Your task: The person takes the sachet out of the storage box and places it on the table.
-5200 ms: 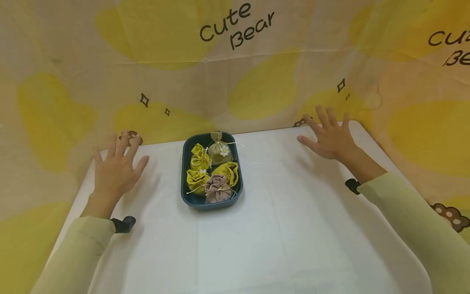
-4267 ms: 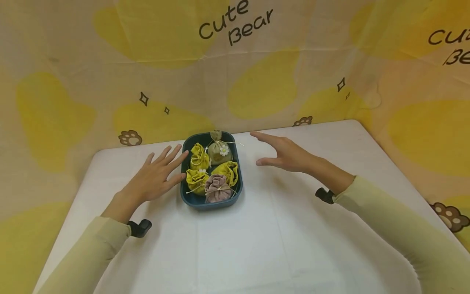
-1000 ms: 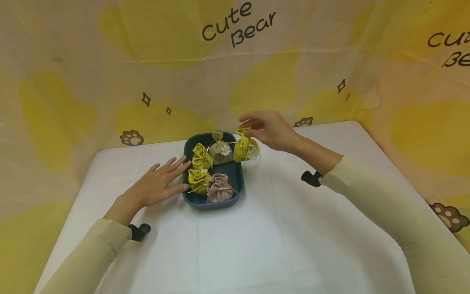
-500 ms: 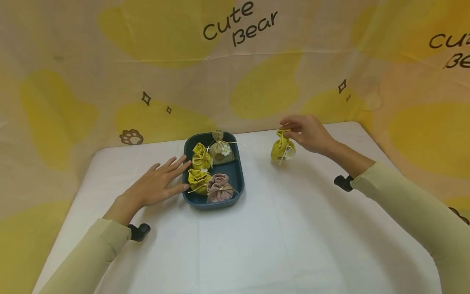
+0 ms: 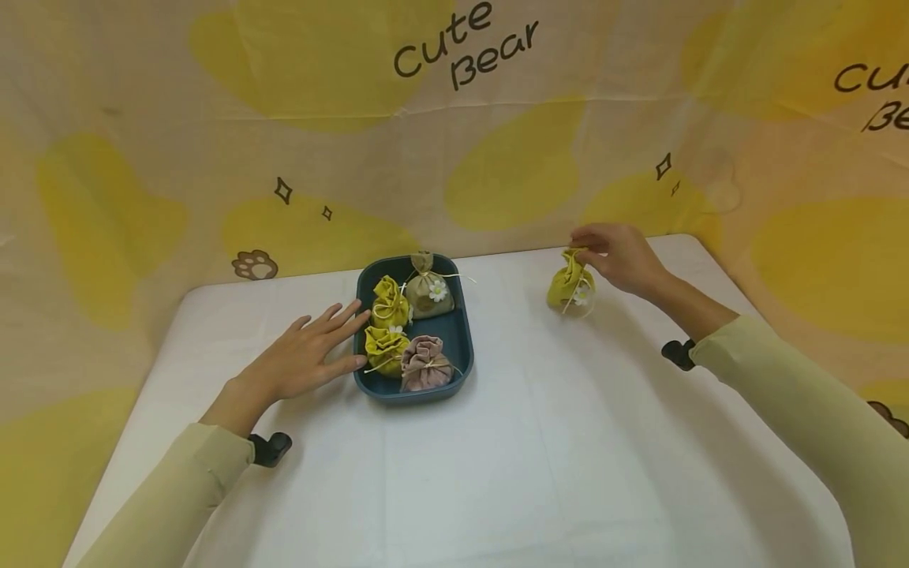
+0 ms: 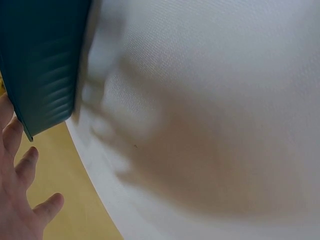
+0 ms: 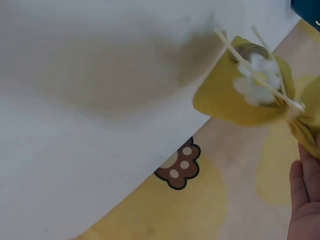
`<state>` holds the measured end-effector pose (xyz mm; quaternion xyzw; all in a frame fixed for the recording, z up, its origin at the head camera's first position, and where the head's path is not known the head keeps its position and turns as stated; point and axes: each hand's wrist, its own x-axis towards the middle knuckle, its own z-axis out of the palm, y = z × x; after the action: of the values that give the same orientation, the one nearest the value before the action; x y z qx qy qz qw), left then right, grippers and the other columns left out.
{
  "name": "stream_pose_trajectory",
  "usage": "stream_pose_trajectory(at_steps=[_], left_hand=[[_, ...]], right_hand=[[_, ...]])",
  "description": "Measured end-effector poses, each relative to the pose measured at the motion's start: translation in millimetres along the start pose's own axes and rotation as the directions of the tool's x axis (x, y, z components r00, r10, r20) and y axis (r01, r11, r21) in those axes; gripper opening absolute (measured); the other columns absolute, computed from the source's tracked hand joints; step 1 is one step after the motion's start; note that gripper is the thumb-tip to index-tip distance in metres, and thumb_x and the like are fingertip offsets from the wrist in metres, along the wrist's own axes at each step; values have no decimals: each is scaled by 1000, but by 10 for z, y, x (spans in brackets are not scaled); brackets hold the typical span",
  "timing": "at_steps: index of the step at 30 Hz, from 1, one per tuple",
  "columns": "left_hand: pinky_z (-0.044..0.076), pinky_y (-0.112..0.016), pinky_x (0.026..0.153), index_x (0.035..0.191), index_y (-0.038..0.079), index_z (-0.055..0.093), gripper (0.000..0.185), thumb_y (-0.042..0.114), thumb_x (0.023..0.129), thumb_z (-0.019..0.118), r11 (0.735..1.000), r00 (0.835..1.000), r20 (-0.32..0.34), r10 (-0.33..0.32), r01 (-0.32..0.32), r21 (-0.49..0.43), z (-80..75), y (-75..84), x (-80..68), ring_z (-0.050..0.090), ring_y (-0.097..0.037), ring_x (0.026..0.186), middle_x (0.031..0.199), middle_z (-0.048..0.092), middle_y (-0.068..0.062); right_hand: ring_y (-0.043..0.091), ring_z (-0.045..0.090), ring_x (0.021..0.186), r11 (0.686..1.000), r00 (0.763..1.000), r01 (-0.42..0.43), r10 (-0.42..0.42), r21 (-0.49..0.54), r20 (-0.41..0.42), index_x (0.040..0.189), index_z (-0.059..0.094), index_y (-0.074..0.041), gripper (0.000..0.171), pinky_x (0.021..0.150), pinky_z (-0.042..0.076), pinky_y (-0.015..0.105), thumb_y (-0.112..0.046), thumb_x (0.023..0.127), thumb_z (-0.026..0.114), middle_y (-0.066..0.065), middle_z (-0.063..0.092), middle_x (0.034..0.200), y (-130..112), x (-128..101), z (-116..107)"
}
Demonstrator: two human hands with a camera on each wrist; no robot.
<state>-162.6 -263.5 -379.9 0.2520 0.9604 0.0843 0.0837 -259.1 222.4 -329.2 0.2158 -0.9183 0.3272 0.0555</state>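
A dark blue tray (image 5: 461, 347) sits at the back middle of the white table and holds several small drawstring pouches: two yellow-green ones (image 5: 386, 327), a beige one with a daisy (image 5: 426, 290) and a mauve one (image 5: 424, 366). My left hand (image 5: 301, 359) lies flat with straight fingers, fingertips against the tray's left wall (image 6: 42, 75). My right hand (image 5: 618, 254) pinches the neck of another yellow-green pouch with a daisy (image 5: 570, 285), (image 7: 250, 90), held at the table's back right, its base at or just above the surface.
The white table (image 5: 497, 457) ends at a rounded back right corner close to my right hand. A beige and yellow "Cute Bear" cloth (image 5: 461, 118) hangs behind and to the sides. Bare tabletop spreads in front of the tray.
My right hand lifted one yellow-green pouch out of the tray's right side and carried it to the right, now further right and lower. The left hand stayed against the tray.
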Motion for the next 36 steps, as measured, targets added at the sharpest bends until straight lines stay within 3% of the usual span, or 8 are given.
stream_pose_trajectory(at_steps=[3,6,9,16,23,28,36], left_hand=[[16,-67,114,161,22,20,75,61,100,42,1000,1000,0,0,0,5,1,2,2,15,-39,150,167,13,-5],[16,-68,114,161,22,20,75,61,100,42,1000,1000,-1,0,0,8,2,1,3,16,-40,150,167,13,-5],[17,-68,114,161,22,20,75,61,100,42,1000,1000,-3,1,-1,11,11,0,4,16,-40,150,167,13,-5],[17,-68,114,161,23,20,75,60,100,43,1000,1000,-15,5,-5,13,26,3,11,17,-39,150,166,14,-5],[17,-67,114,161,22,20,75,60,100,43,1000,1000,-15,-1,1,12,28,18,11,17,-40,150,166,14,-6],[17,-67,114,161,22,21,75,60,100,43,1000,1000,-17,-2,3,8,32,22,10,17,-40,150,166,14,-6],[17,-68,114,161,22,21,76,61,100,43,1000,1000,-19,0,0,12,32,34,7,17,-39,150,166,14,-6]], right_hand=[[36,67,109,1000,1000,-19,19,11,-10,124,63,6,34,93,53,47,2,91,70,21,70,116,-10,11,-24],[34,67,109,999,1000,-12,13,42,-11,124,63,5,37,90,55,29,-1,89,73,21,69,117,-47,21,-31],[33,68,107,998,1000,19,-20,66,5,123,64,3,38,87,54,21,-4,88,76,19,69,116,-101,32,2],[32,67,112,988,988,66,-84,143,128,129,62,0,47,95,52,46,-12,87,79,16,66,125,-359,66,208],[30,67,112,962,952,131,-189,239,239,133,59,1,56,92,55,38,-13,84,81,18,63,131,-697,62,496],[27,67,112,944,914,166,-256,286,313,136,58,1,58,91,55,32,-12,84,81,17,62,134,-918,24,684],[23,67,113,910,861,203,-342,363,376,135,57,2,58,95,53,29,-12,84,81,14,62,134,-1149,-30,949]])
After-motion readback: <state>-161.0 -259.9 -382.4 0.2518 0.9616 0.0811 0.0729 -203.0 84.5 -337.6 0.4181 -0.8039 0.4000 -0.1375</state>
